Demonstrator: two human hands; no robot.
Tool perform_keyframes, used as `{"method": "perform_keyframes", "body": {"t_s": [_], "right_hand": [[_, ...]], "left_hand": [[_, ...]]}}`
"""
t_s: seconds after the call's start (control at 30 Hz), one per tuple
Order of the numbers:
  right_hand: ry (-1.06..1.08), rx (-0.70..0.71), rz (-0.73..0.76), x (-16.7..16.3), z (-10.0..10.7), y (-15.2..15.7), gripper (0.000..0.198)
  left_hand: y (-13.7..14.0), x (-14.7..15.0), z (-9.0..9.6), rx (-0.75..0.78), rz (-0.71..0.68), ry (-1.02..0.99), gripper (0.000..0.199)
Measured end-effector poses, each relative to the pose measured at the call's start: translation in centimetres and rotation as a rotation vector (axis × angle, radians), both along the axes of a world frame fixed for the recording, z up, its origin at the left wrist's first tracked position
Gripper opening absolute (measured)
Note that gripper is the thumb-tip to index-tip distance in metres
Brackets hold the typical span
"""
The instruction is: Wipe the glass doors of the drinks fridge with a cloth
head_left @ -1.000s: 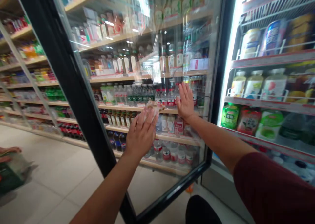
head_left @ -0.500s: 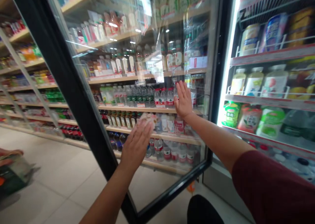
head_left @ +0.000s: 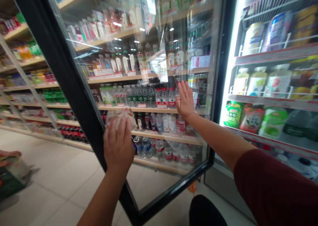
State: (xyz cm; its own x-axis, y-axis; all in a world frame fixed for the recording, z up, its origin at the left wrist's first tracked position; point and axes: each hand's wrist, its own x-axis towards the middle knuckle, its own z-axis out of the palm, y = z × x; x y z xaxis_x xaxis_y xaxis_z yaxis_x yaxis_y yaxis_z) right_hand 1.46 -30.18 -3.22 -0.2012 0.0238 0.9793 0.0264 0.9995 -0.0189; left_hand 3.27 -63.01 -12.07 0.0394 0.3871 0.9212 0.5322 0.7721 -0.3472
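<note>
The left hand [head_left: 118, 144] holds a pale, crumpled cloth [head_left: 128, 116] under slightly bent fingers, against a transparent glass pane [head_left: 154, 183] and just beside its black, straight-edged frame [head_left: 58, 67]; the right hand [head_left: 185, 101], fingers released and outstretched, rests on the pane.

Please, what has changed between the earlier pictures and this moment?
The bare left hand and its pale, crumpled cloth moved left and slightly down across the clear, black-framed glass door. Nothing was visibly let go. The bare right hand stayed flat against the door, which stayed open.
</note>
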Motion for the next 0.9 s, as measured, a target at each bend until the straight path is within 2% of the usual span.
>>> {"method": "perform_keyframes", "body": {"t_s": [0.07,0.17,0.23,0.3,0.4,0.47,0.57,0.63,0.7,0.8,0.83,0.9], "right_hand": [[-0.009,-0.001,-0.001,0.0,0.0,0.0,0.068],[0.000,0.001,0.004,-0.1,0.0,0.1,0.068],[0.016,0.002,0.005,-0.2,0.0,0.2,0.068],[0.031,0.003,0.008,-0.2,0.0,0.2,0.068],[0.039,-0.001,0.016,-0.3,0.0,0.1,0.069],[0.046,-0.001,0.016,-0.3,0.0,0.1,0.068],[0.076,0.012,0.013,-0.5,-0.1,0.2,0.067],[0.089,0.020,0.013,-0.6,-0.1,0.4,0.067],[0.088,0.025,0.017,-0.7,-0.2,0.5,0.067],[0.077,0.026,0.026,-0.8,-0.2,0.5,0.067],[0.073,0.023,0.027,-0.8,-0.2,0.5,0.068],[0.066,0.019,0.030,-0.8,-0.2,0.5,0.068]], "left_hand": [[0.6,0.1,-0.9,-0.037,-0.043,0.014,0.086],[2.0,0.4,-2.7,-0.286,-0.158,0.051,0.085],[2.4,0.2,-2.5,-0.338,-0.173,0.049,0.083],[2.5,-0.2,-1.0,-0.246,-0.125,0.013,0.079],[3.4,-0.9,0.7,-0.006,-0.058,-0.003,0.080],[4.7,-0.9,0.1,-0.026,-0.092,0.033,0.080],[6.5,-0.8,-2.2,-0.285,-0.192,0.102,0.076],[6.4,-0.8,-2.7,-0.354,-0.207,0.101,0.071],[5.5,-1.0,-2.3,-0.287,-0.165,0.049,0.067],[3.8,-1.1,-1.9,-0.026,-0.079,-0.003,0.072],[3.4,-1.0,-2.2,0.005,-0.076,-0.002,0.075],[2.8,-0.7,-3.6,-0.089,-0.119,0.021,0.079]]}}
